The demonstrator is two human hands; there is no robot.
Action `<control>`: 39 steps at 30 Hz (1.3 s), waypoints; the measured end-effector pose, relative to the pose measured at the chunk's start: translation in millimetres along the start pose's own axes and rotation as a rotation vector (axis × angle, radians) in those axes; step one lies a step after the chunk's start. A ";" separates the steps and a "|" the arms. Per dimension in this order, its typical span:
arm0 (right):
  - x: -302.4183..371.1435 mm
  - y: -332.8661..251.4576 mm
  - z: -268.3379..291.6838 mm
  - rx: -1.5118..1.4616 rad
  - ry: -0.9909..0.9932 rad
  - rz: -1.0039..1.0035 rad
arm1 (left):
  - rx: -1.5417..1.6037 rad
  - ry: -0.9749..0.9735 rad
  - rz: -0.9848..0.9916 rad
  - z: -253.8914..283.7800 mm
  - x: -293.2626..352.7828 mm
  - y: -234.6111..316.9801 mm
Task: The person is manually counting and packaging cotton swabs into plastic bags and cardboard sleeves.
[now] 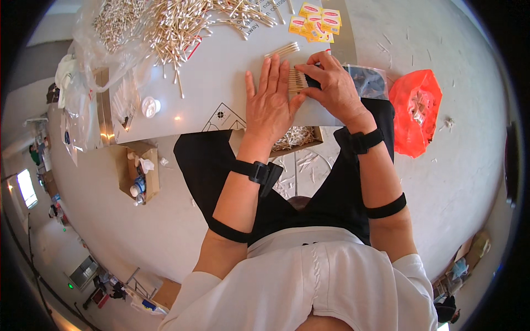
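My left hand [269, 99] lies flat on the grey tabletop, its fingers stretched out and the thumb apart. Between the two hands is a flat row of cotton swabs [296, 81], side by side, touched by the left hand's edge. My right hand [338, 88] is closed at the row's right end, fingers bent around a small black object [312, 81] whose kind I cannot make out. Just beyond my left fingertips rests a small bundle of cotton swabs [283, 51]. Black straps circle both my wrists and forearms.
A big heap of loose cotton swabs [176, 27] and a clear plastic bag [94, 60] cover the far left. Yellow printed cards [317, 23] lie far right. A white round container [150, 107] stands left. Below are a swab-filled box [317, 135], a red bag [403, 118] and a carton [124, 168].
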State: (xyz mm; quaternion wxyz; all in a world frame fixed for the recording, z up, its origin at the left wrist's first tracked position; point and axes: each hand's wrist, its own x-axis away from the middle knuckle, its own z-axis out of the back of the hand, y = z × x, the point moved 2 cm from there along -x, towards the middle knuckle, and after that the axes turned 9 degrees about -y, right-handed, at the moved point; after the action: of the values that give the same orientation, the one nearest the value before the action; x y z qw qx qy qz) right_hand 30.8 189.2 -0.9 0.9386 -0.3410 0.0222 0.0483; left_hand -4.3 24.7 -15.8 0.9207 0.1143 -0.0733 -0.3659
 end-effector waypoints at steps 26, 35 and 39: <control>12.6 31.0 51.8 -0.022 0.114 -0.401 | 0.024 -0.038 0.069 -11.7 0.4 29.1; 32.9 11.3 34.8 0.334 0.104 -0.559 | 0.068 0.023 0.024 -17.7 -23.4 56.1; 18.0 10.8 41.8 0.367 -0.118 -0.603 | 0.054 0.036 0.027 -21.5 -25.6 60.3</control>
State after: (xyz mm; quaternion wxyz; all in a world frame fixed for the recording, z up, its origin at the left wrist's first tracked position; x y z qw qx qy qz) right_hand 48.0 225.7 22.9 0.9559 -0.1544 -0.1254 -0.2161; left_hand 21.6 88.4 -22.0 0.9234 0.1446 -0.0679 -0.3491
